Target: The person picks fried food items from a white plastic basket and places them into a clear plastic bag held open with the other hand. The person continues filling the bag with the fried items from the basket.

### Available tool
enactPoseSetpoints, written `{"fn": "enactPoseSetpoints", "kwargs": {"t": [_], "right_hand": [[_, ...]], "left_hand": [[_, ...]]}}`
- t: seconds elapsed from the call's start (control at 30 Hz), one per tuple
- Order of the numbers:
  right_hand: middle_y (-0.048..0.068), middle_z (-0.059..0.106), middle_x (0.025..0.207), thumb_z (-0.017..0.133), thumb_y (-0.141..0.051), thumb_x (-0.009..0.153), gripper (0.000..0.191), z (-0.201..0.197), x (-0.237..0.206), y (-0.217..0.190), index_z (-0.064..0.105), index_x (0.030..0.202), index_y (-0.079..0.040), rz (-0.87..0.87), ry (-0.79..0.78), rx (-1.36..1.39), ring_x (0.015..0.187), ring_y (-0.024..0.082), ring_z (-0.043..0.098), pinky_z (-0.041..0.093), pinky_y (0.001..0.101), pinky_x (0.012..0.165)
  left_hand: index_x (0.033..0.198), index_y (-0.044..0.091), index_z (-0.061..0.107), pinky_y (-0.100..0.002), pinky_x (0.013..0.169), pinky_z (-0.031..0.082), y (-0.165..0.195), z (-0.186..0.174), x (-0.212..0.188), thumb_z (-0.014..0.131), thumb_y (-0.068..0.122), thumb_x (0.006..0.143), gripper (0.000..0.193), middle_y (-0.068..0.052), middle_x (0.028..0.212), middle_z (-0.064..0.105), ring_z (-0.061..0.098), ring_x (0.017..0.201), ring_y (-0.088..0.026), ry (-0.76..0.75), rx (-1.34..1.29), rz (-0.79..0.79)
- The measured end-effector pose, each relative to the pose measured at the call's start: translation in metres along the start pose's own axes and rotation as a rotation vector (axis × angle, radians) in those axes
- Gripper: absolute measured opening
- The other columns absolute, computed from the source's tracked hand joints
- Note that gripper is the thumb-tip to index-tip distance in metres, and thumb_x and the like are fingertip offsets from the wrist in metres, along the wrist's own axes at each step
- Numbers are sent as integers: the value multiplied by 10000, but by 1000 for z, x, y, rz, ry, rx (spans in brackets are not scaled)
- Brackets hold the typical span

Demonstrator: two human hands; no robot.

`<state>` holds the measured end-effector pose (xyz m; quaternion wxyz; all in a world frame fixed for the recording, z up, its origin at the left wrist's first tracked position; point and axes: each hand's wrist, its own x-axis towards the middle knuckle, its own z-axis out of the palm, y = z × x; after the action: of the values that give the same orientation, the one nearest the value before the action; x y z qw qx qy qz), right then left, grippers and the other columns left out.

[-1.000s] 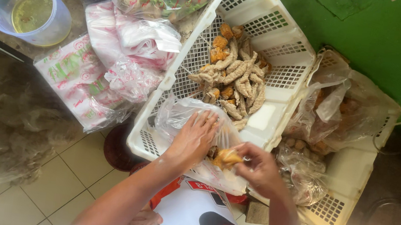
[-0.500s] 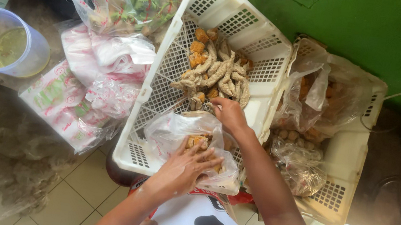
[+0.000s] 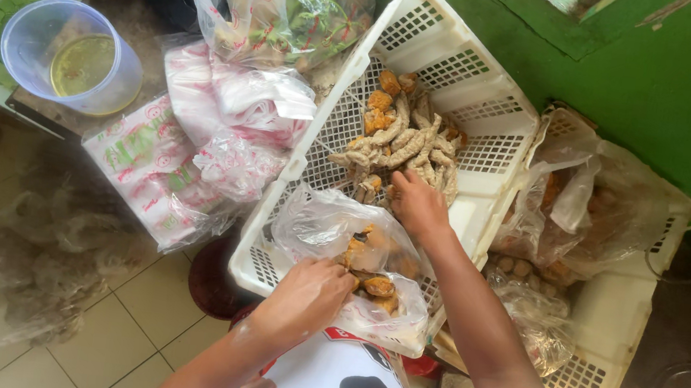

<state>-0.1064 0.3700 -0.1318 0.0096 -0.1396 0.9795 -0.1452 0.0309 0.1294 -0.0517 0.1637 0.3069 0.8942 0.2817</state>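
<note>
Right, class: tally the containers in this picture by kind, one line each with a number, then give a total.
White plastic crates: 2
Clear round tub with yellow liquid: 1
Clear bag that the left hand holds open: 1
Total: 4
The right hand reaches into the roots; other bags overlap too much to count.

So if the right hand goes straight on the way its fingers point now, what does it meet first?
The right hand points up and left into the pile of roots in the white crate. It would meet those roots first; it may already touch them, as depth is unclear.
</note>
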Motion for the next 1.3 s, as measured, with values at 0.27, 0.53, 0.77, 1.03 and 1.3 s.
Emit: {"fn": "enactPoseSetpoints", "kwargs": {"t": [0.27, 0.53, 0.77, 1.03, 1.3], "right_hand": [[86, 661, 943, 735, -173, 843, 281, -57, -92, -32, 502, 957, -65, 318, -443, 1472, 866, 190, 694, 626, 326, 784], [180, 728, 1148, 713, -280, 882, 403, -74, -127, -69, 626, 1231, -101, 46, 61, 335, 975, 263, 718, 614, 325, 813], [87, 785, 1021, 643, -122, 967, 236, -41, -40, 1, 753, 1175, -124, 272, -34, 449, 850, 207, 759, 600, 358, 766], [113, 740, 957, 525, -126, 989, 406, 19, -5, 10, 570, 1387, -188, -21, -593, -401, 861, 308, 746, 590, 446, 738], [63, 658, 1090, 692, -206, 815, 278, -30, -24, 19, 580, 1061, -139, 16, -431, -67, 878, 332, 689, 549, 505, 721]], "left_hand": [[1488, 50, 420, -500, 1151, 277, -13, 22, 71, 579, 187, 869, 653, -179, 1581, 351, 289, 1485, -342, -38, 561, 57], [1638, 218, -3, -559, 1246, 27, -3, -30, 89, 611, 261, 911, 953, -144, 1714, 17, 2, 1573, -306, -186, 572, 35], [1612, 166, -22, -631, 1218, 30, -1, -63, 63, 702, 347, 902, 1030, -233, 1637, 198, 84, 1546, -378, -229, 494, -190], [1494, 67, 449, -624, 1195, 175, 19, -17, 15, 683, 328, 891, 697, -159, 1301, 618, 446, 1367, -337, -169, 126, 7], [1329, 61, 606, -576, 1185, 232, 32, 15, -6, 708, 345, 905, 520, -139, 1033, 691, 595, 1174, -305, -311, -46, 53]]}}
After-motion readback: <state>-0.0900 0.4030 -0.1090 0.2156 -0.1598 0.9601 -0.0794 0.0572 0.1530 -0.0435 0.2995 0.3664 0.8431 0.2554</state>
